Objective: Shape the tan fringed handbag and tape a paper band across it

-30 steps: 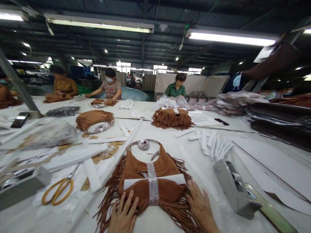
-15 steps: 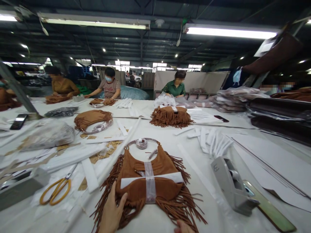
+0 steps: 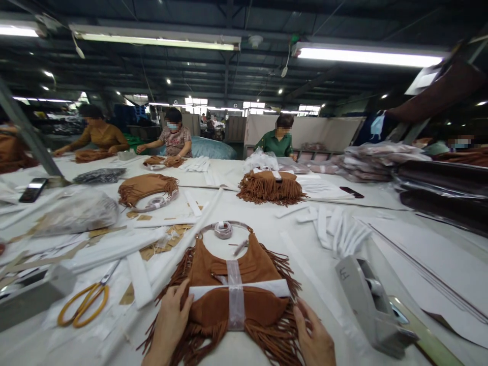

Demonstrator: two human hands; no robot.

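A brown fringed bag point(image 3: 253, 305) lies flat before me, a white strip point(image 3: 267, 288) across its front and a clear band point(image 3: 235, 302) down its middle. Its handle arches away from me around a small wrapped coil point(image 3: 223, 230). At the bag's left edge, my left hand point(image 3: 171, 317) rests on the fringe beside the strip's end, fingers apart. My right hand point(image 3: 312, 330) is at the right fringe, thumb and fingers apart, fingertips touching the strands. Neither hand has closed around anything.
Yellow-handled scissors point(image 3: 86, 305) lie left, near a grey tape dispenser point(image 3: 38, 295). Another dispenser point(image 3: 369, 305) and a phone point(image 3: 430, 330) are at right. Further off are a fringed bag point(image 3: 148, 188), a stacked fringed bundle point(image 3: 270, 188), white strips point(image 3: 339, 229) and people seated across the table.
My right hand has come up from the bottom edge to the bag's right fringe. My left hand has shifted slightly up and left along the bag's left side.
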